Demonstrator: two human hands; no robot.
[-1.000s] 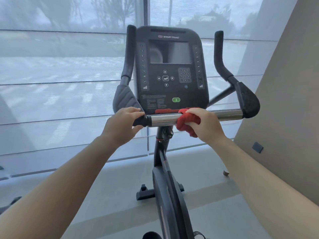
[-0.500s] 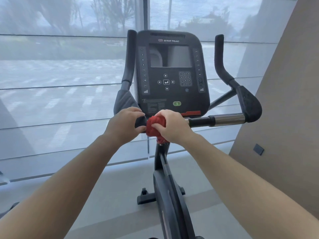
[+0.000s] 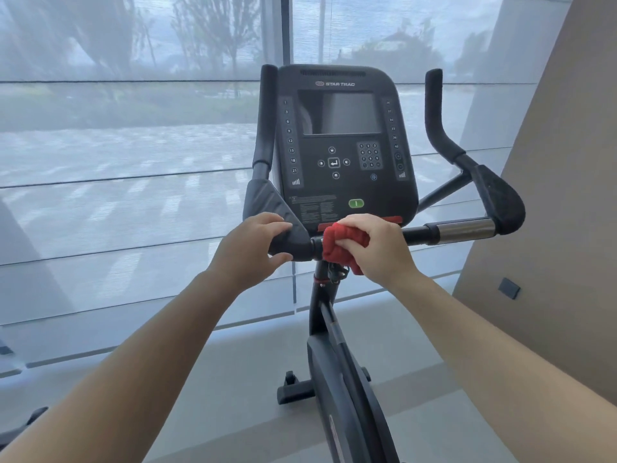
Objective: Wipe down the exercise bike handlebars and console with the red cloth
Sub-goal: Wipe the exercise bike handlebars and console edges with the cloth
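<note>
Left hand (image 3: 257,248) is gripping the padded left end of the handlebars (image 3: 460,230), probably bracing the bike, while right hand (image 3: 377,250) is clamping the bunched red cloth (image 3: 340,245) around the crossbar just below the console (image 3: 344,145), wiping there.

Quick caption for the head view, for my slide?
Right hand holds the red cloth on the crossbar below the console; left hand grips the left handlebar end.
</note>
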